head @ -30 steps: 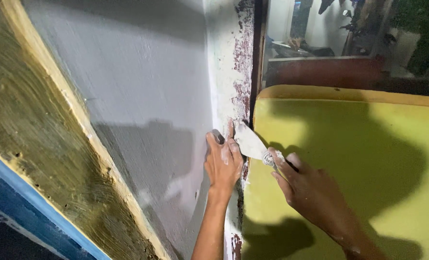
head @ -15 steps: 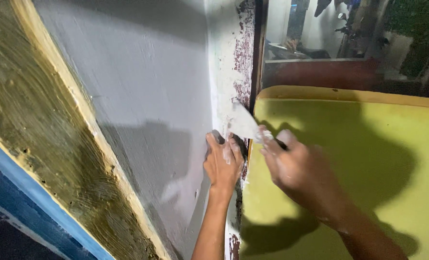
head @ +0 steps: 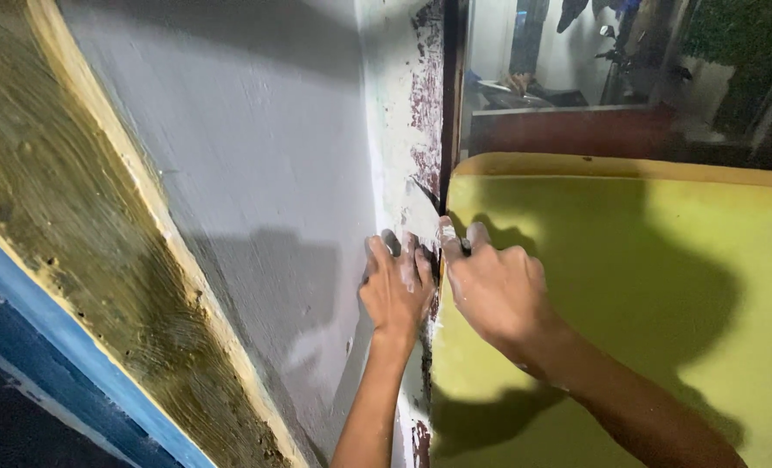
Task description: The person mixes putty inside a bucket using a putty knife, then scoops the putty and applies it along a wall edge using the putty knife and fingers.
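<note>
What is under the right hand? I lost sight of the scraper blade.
Under the right hand only a dark bit of tool shows between the fingers, against the chipped white frame strip. Any blade is covered by the hand. The left hand presses beside it.

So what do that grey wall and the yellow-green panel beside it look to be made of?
The grey wall looks like fresh plaster or filler, matte, with faint smoothing streaks. The corner strip seems the same white coat, patchy over a dark red layer. The yellow-green panel looks like a painted board, smooth with a slight sheen; its core can't be told. Both the left hand and the right hand carry whitish smears.
</note>
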